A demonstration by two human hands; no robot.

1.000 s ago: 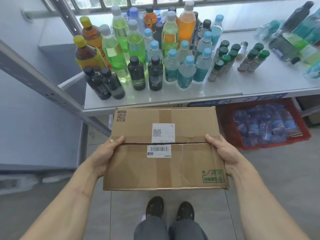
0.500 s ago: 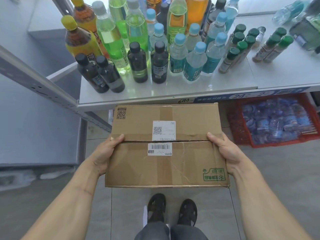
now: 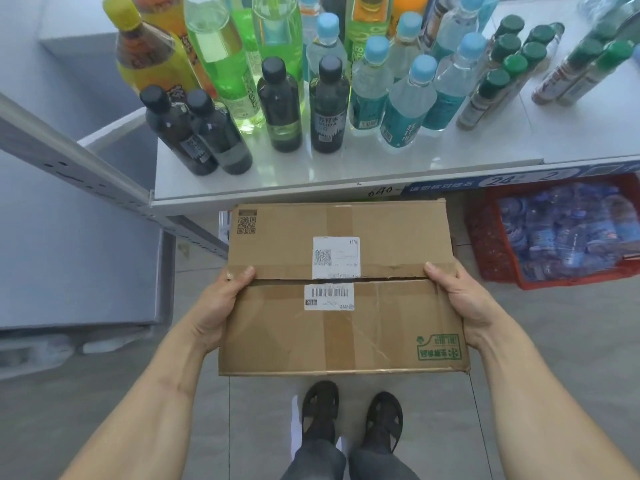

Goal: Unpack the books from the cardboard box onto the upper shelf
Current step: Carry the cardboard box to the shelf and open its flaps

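A closed brown cardboard box (image 3: 381,306) with white shipping labels is held in the air in front of me, above the floor. My left hand (image 3: 221,303) grips its left side, thumb on top by the flap seam. My right hand (image 3: 457,299) grips its right side the same way. The flaps are down with a thin dark gap between them, so no books show. The box's far edge is just below the front edge of the white shelf (image 3: 346,174).
Many drink bottles (image 3: 277,105) crowd the white shelf, with a bare strip along its front. A red crate (image 3: 485,251) of wrapped blue bottles sits on the floor to the right. A grey shelf upright (image 3: 69,157) slants at left. My feet (image 3: 349,414) stand on grey tiles.
The view has moved closer to the shelf and tilted down. The box stays gripped in both hands and now sits nearer the shelf's front edge.
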